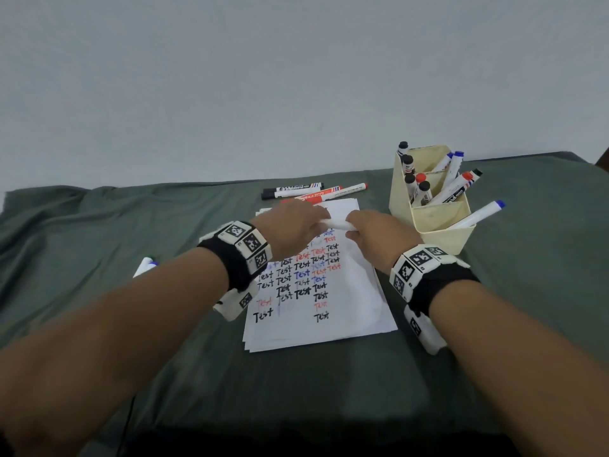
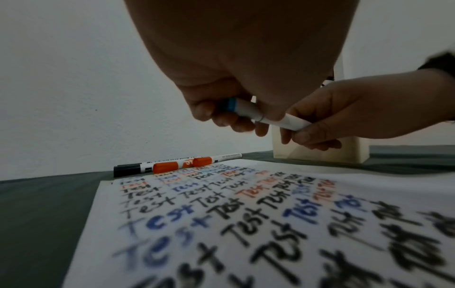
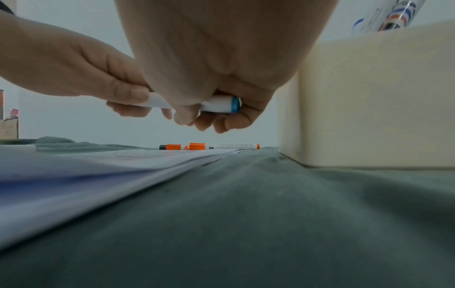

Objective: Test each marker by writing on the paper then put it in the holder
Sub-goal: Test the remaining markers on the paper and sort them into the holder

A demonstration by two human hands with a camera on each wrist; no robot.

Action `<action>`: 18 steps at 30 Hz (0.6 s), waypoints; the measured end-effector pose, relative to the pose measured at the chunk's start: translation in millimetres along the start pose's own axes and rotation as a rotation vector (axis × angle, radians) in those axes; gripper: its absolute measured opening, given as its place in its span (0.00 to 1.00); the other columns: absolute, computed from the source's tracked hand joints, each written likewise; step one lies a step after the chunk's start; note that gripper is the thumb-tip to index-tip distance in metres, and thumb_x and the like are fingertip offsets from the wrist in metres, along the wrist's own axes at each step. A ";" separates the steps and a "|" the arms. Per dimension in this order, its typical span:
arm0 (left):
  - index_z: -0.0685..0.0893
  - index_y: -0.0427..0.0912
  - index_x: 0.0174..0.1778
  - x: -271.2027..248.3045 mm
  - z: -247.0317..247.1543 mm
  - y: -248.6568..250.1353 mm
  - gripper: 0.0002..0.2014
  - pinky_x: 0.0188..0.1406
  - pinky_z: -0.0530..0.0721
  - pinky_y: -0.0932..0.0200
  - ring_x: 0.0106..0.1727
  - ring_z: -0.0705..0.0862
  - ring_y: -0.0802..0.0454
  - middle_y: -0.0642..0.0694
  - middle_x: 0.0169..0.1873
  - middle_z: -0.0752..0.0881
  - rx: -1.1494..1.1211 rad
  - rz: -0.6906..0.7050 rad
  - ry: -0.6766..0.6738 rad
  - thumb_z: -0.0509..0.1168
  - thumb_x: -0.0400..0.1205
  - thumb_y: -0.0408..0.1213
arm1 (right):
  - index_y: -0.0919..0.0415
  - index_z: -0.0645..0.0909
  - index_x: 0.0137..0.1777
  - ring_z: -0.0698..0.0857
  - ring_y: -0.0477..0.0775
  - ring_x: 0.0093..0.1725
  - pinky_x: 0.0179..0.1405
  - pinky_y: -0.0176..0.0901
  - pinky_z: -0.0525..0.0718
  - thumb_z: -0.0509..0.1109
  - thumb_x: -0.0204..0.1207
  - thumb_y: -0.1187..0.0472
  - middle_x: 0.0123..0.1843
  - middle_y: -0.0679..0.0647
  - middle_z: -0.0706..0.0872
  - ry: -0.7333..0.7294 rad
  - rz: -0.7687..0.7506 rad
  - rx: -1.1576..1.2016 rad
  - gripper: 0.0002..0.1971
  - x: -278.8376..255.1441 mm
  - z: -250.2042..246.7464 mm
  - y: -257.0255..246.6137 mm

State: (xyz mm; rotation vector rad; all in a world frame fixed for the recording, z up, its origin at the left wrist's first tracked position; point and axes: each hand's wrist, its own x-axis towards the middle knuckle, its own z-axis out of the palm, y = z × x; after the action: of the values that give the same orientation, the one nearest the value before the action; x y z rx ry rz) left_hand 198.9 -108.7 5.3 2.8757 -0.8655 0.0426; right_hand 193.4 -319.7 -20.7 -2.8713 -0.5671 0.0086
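Whiteboard marker (image 1: pixel 336 223) gripped at both ends, held level above the paper (image 1: pixel 349 291)
Left hand (image 1: pixel 290 230) and right hand (image 1: pixel 379 235) each curl fingers round its white barrel; cream holder (image 1: pixel 438 225) stands just right, loose markers (image 1: pixel 313 191) beyond the sheet

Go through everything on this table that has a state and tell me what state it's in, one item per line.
White marker: held level above the paper by both hands.
Left hand: grips one end of it.
Right hand: grips the other end.
Paper: flat on the cloth, covered in "Test" words.
Holder: upright, many markers inside.
Loose markers: capped, lying beyond the paper.
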 end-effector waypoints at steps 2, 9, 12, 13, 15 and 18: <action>0.80 0.51 0.60 -1.7 2.1 4.2 0.10 0.41 0.78 0.52 0.43 0.81 0.48 0.51 0.42 0.82 0.026 -0.077 -0.066 0.54 0.91 0.45 | 0.55 0.77 0.61 0.83 0.58 0.47 0.48 0.54 0.84 0.59 0.90 0.53 0.53 0.54 0.83 -0.027 -0.020 0.023 0.09 0.1 0.4 -0.6; 0.48 0.58 0.84 -36.0 -9.0 -46.3 0.60 0.55 0.82 0.50 0.62 0.85 0.43 0.44 0.71 0.79 -0.259 -0.609 0.048 0.67 0.61 0.81 | 0.54 0.73 0.55 0.80 0.57 0.42 0.39 0.48 0.77 0.59 0.90 0.51 0.48 0.52 0.81 -0.013 -0.017 -0.013 0.07 2.0 2.7 0.8; 0.45 0.48 0.83 -59.5 -5.4 -71.2 0.47 0.56 0.83 0.46 0.51 0.86 0.38 0.42 0.58 0.83 -0.185 -0.669 0.008 0.67 0.80 0.61 | 0.53 0.72 0.55 0.81 0.57 0.44 0.41 0.49 0.78 0.59 0.90 0.50 0.47 0.50 0.78 -0.006 -0.019 -0.008 0.08 2.7 4.1 -0.8; 0.50 0.40 0.81 -64.3 -3.4 -76.0 0.37 0.49 0.81 0.48 0.45 0.84 0.38 0.37 0.54 0.86 -0.147 -0.660 0.019 0.65 0.85 0.47 | 0.54 0.72 0.56 0.81 0.58 0.44 0.42 0.50 0.79 0.59 0.90 0.50 0.48 0.50 0.78 -0.002 -0.017 -0.003 0.08 2.5 4.0 -0.8; 0.63 0.34 0.72 -72.9 -2.4 -83.3 0.21 0.42 0.72 0.51 0.40 0.80 0.40 0.30 0.50 0.85 -0.099 -0.643 0.030 0.60 0.85 0.31 | 0.53 0.72 0.56 0.82 0.58 0.45 0.43 0.51 0.81 0.59 0.90 0.49 0.48 0.51 0.79 0.000 -0.013 0.007 0.08 2.3 3.3 -0.4; 0.76 0.35 0.62 -83.0 -10.4 -93.4 0.11 0.50 0.76 0.50 0.52 0.82 0.38 0.34 0.55 0.85 0.003 -0.640 -0.059 0.63 0.85 0.30 | 0.53 0.73 0.56 0.83 0.59 0.45 0.45 0.52 0.83 0.59 0.90 0.49 0.50 0.52 0.81 -0.003 -0.017 0.009 0.08 1.9 2.8 -1.0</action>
State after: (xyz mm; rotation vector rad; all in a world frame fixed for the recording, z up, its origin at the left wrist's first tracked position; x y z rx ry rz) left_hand 181.3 15.2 -1.5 3.0179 0.0773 -0.1074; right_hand 194.6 -317.5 -23.1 -2.8576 -0.5911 0.0132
